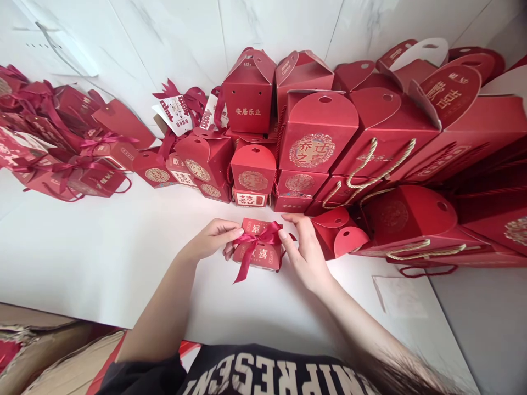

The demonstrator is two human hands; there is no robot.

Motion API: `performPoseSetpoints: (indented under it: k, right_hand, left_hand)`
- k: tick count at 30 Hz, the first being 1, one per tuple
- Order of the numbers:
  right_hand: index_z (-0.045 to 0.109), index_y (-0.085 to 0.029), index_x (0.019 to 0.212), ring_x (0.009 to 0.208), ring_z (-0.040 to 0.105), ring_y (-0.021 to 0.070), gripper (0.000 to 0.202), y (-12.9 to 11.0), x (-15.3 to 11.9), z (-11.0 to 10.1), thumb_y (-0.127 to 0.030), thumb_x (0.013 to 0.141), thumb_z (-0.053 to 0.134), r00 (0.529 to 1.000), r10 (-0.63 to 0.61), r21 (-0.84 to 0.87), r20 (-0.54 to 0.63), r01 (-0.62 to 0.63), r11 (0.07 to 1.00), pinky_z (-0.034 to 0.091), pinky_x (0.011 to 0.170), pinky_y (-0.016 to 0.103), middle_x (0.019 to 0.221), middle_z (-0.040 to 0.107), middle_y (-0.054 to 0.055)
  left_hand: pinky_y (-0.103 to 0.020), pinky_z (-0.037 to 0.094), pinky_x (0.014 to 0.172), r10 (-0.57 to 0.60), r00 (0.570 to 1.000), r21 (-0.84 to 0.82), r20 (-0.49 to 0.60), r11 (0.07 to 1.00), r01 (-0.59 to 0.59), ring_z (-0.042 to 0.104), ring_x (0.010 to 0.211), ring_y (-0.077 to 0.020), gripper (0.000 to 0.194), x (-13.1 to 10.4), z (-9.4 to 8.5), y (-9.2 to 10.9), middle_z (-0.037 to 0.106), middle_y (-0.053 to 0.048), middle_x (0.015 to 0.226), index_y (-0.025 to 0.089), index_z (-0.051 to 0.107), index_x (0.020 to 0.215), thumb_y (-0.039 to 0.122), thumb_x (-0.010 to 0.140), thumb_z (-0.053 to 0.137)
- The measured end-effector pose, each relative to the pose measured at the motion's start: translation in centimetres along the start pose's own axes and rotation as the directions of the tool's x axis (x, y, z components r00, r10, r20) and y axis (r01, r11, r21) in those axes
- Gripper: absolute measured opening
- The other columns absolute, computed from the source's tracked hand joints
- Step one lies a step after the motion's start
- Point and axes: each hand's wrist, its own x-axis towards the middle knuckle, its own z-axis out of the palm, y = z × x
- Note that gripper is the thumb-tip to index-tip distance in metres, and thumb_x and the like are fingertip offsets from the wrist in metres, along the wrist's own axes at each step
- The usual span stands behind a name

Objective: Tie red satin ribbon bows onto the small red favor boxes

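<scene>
A small red gift box (pixel 257 257) with gold Chinese characters rests on the white table in front of me. Round it runs a dark red ribbon (pixel 248 263), tied in a bow on top, one tail hanging over the near side. With thumb and fingertips, my left hand (pixel 209 238) pinches the bow's left end; its lower fingers are partly hidden beside the box. On the other side, the thumb of my right hand (pixel 307 252) presses on the bow's right loop while the index finger stretches out. The right hand's remaining fingers are partly hidden.
Red gift boxes (pixel 323 131) stand stacked along the tiled wall (pixel 280 22), some with rope handles. An open-flapped red box (pixel 335 233) sits close to my right hand. Ribboned boxes (pixel 96 178) are heaped at left. Cardboard (pixel 74 362) lies below the front edge of the table (pixel 102 258).
</scene>
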Motion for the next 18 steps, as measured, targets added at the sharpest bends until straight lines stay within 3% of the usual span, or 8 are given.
performPoseSetpoints:
  k: [5, 8, 10, 13, 18]
  right_hand:
    - [0.046, -0.025, 0.127, 0.1, 0.06, 0.0246, 0.04, 0.2, -0.9, -0.3, -0.052, 0.098, 0.042, 0.989, 0.149, -0.037, 0.006, -0.149, 0.988, 0.048, 0.088, 0.041, 0.116, 0.057, 0.011]
    - [0.045, -0.025, 0.124, 0.08, 0.06, 0.0202, 0.038, 0.9, -0.7, -0.4, -0.052, 0.097, 0.045, 0.981, 0.18, 0.087, 0.068, -0.185, 0.979, 0.048, 0.077, 0.036, 0.088, 0.059, 0.002]
    - [0.044, -0.027, 0.123, 0.067, 0.054, 0.0169, 0.035, 1.3, -0.6, -0.4, -0.049, 0.096, 0.049, 0.981, 0.153, 0.244, 0.124, -0.179, 0.953, 0.044, 0.066, 0.031, 0.073, 0.052, -0.004]
    - [0.046, -0.029, 0.121, 0.064, 0.046, 0.0141, 0.03, 1.7, -0.9, -0.3, -0.04, 0.095, 0.056, 0.993, 0.076, 0.429, 0.094, -0.109, 0.897, 0.037, 0.061, 0.027, 0.07, 0.045, -0.005]
    - [0.046, -0.03, 0.116, 0.066, 0.045, 0.0138, 0.024, 2.0, -1.5, -0.2, -0.031, 0.095, 0.057, 1.0, 0.014, 0.503, 0.013, -0.019, 0.864, 0.036, 0.065, 0.028, 0.072, 0.047, -0.005]
  left_hand:
    - [-0.022, 0.043, 0.049, 0.033, 0.999, -0.012, -0.023, 0.999, -0.034, 0.052, 0.047, -0.0092, 0.04, 0.2, -0.2, -0.4, 0.05, 0.003, 0.054, 0.015, 0.052, 0.064, 0.043, 0.092, 0.055]
    - [-0.021, 0.043, 0.048, 0.036, 0.999, -0.012, -0.023, 0.999, -0.036, 0.051, 0.047, -0.0086, 0.039, 0.3, -0.1, -0.4, 0.05, 0.003, 0.054, 0.015, 0.051, 0.063, 0.042, 0.092, 0.056]
    - [-0.021, 0.043, 0.048, 0.034, 0.999, -0.013, -0.024, 0.999, -0.035, 0.051, 0.047, -0.0085, 0.04, 0.4, -0.1, -0.4, 0.048, 0.003, 0.054, 0.015, 0.05, 0.062, 0.041, 0.092, 0.056]
    - [-0.021, 0.044, 0.047, 0.041, 0.999, -0.016, -0.023, 0.999, -0.041, 0.051, 0.046, -0.0082, 0.041, 0.5, -0.1, -0.5, 0.048, 0.003, 0.054, 0.016, 0.047, 0.06, 0.041, 0.091, 0.056]
    - [-0.02, 0.04, 0.044, 0.059, 0.998, -0.005, -0.004, 0.998, -0.059, 0.052, 0.044, -0.0088, 0.039, 0.7, -0.2, -0.9, 0.053, 0.002, 0.052, 0.016, 0.047, 0.06, 0.04, 0.089, 0.058]
